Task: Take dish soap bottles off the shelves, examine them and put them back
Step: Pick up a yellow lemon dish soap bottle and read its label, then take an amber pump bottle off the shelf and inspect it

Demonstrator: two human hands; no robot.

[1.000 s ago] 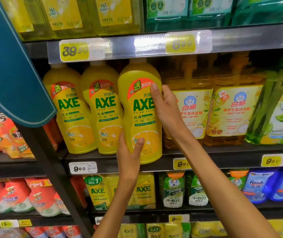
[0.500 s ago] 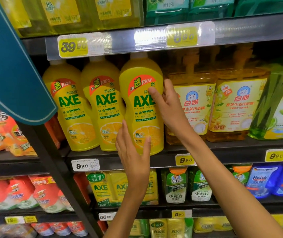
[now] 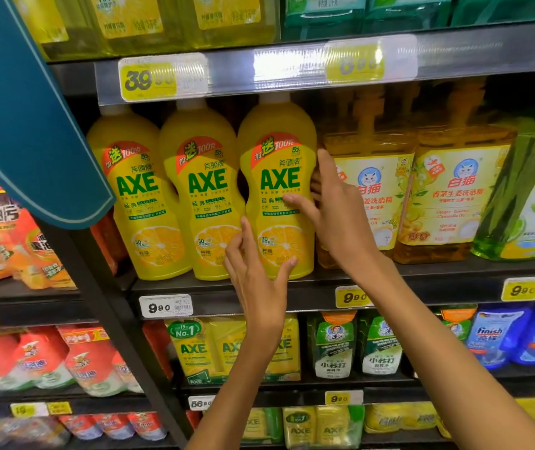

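Note:
Three yellow AXE dish soap bottles stand in a row on the middle shelf [image 3: 422, 287]. The rightmost AXE bottle [image 3: 279, 151] stands upright on the shelf, level with its two neighbours [image 3: 204, 196]. My right hand [image 3: 340, 219] grips its narrow waist from the right, thumb across the front label, fingers tucked between it and the amber bottle beside it. My left hand [image 3: 256, 277] is at the bottle's lower left with fingers spread; its thumb tip touches the bottle's lower front.
Amber pump bottles [image 3: 457, 196] and a green bottle [image 3: 526, 203] crowd the shelf to the right. The upper shelf rail [image 3: 259, 69] hangs just over the bottle caps. A teal sign [image 3: 22, 125] juts out at left. Refill pouches [image 3: 334, 349] fill the lower shelves.
The rightmost AXE bottle has gone back and settled upright in line with the others. My right hand slid down to its waist; my left hand rose from under its base.

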